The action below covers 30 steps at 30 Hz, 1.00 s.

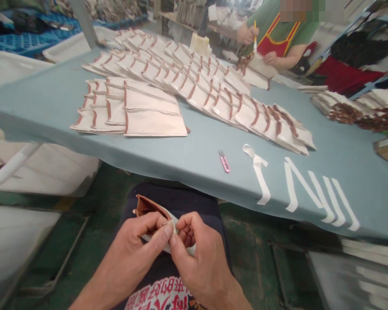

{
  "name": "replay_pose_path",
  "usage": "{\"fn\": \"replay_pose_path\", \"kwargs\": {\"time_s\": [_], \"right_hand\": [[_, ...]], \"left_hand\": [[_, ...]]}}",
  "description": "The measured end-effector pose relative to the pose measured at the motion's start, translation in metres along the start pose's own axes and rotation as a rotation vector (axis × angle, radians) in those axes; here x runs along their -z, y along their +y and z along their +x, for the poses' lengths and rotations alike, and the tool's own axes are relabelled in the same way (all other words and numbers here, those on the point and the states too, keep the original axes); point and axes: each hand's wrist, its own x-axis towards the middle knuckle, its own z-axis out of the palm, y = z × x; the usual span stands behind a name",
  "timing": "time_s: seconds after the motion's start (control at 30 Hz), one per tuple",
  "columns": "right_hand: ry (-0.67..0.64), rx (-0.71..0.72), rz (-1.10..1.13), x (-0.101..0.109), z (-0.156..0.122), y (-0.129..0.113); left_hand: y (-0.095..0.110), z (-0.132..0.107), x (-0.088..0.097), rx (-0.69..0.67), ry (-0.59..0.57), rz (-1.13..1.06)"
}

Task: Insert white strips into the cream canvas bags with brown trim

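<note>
Over my lap, both hands are closed on a small cream fabric pouch (153,204) with a brown lining, its mouth gaping toward the left. My left hand (140,245) pinches the edge of the opening between thumb and fingers. Right beside it, my right hand (198,245) grips the pouch's other side, fingers curled and the thumb close to the left thumb. Whatever fine detail lies between the fingertips is too small to make out. Pink thread snips (224,162) lie on the blue-grey table (200,148) ahead of my hands.
Rows of cream pouches with brown edging (155,112) overlap across the table. White strips (291,185) lie near its front edge at right. Across the table, a co-worker in a red apron (273,41) holds a yellow-handled brush (255,36) and a pouch. White bins stand at left.
</note>
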Motion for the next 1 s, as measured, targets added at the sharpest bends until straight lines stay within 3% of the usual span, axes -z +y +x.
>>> {"fn": "replay_pose_path", "kwargs": {"time_s": [0.17,0.33,0.53,0.67,0.87,1.0], "right_hand": [[-0.064,0.027,-0.034,0.011,0.006,-0.004],[-0.019,0.200,-0.117,0.020,0.010,-0.013],[-0.090,0.242,-0.136,0.031,0.010,-0.011],[0.032,0.333,-0.254,0.027,0.008,0.000],[0.035,0.249,-0.088,0.035,0.004,0.010],[0.025,0.189,-0.104,0.043,0.003,0.015]], "left_hand": [[0.002,0.003,0.008,-0.059,-0.031,0.056],[0.005,0.002,0.007,-0.056,0.025,0.008],[0.007,-0.001,-0.010,-0.033,0.114,-0.016],[0.010,0.004,-0.021,-0.138,0.223,0.133],[0.004,0.015,-0.013,-0.006,0.010,0.004],[-0.001,0.014,-0.013,0.026,-0.029,0.041]]}}
